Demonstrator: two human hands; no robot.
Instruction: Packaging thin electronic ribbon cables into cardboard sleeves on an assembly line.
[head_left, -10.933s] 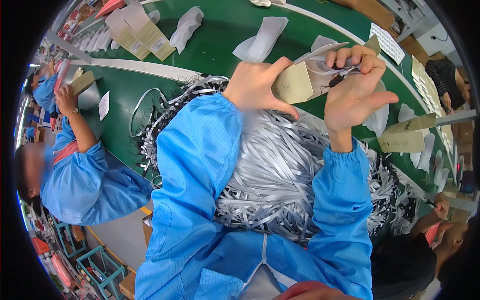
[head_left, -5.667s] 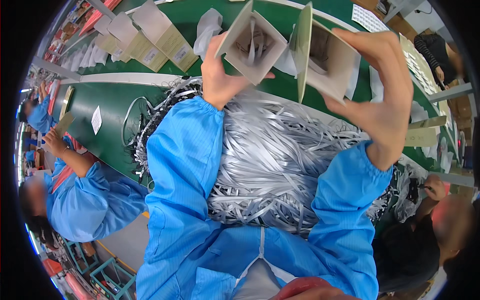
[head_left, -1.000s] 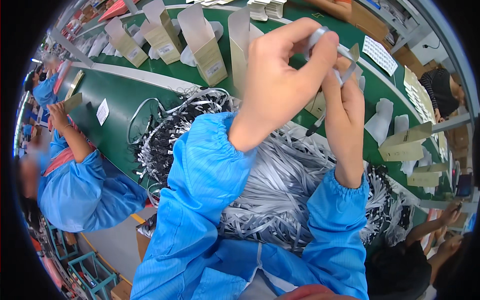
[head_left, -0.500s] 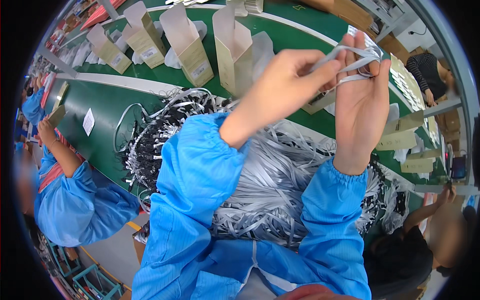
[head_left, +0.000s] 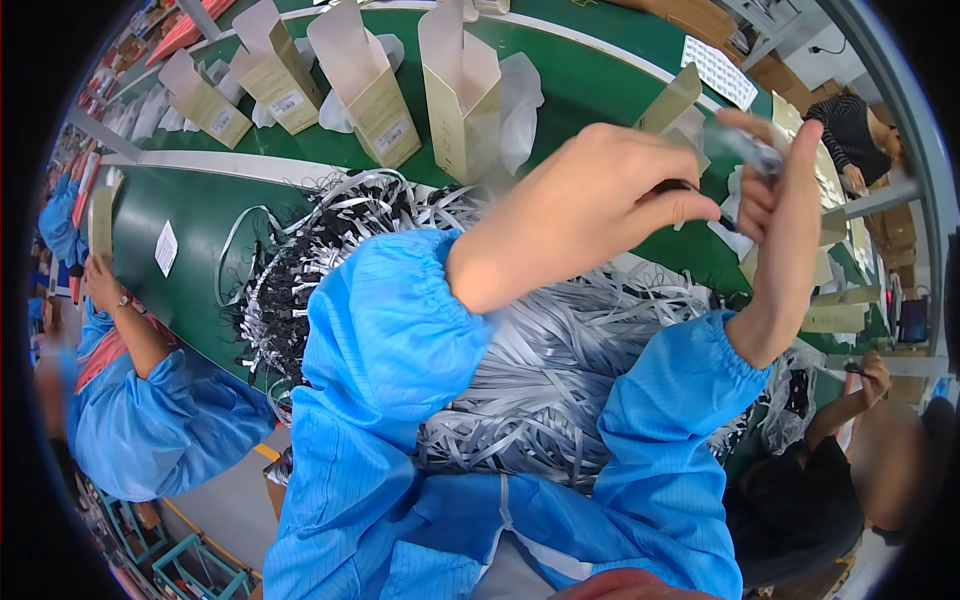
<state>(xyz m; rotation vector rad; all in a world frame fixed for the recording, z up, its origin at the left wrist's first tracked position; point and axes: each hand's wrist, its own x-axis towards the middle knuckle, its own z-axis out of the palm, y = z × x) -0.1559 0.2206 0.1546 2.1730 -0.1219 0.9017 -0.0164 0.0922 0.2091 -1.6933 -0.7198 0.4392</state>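
Above the pile of grey lanyards, my left hand pinches a black cord between thumb and fingers. The cord stretches across to my right hand. There, a grey lanyard, blurred by motion, lies gathered in the curled fingers, with the thumb raised. The cord looks like the end of that lanyard, though the join is smeared. Black cords and clips bunch at the pile's left side, below my left forearm.
Tall open cream boxes stand on the green conveyor, with white plastic bags beside them. A white label sheet lies beyond my right hand. Co-workers sit left and right; the left one's hand holds a box. A paper slip lies on the table.
My right hand has turned and curled its fingers around the looped lanyard, moving slightly right. My left hand has drawn away from it, pinching the black cord. The boxes have shifted slightly left in view.
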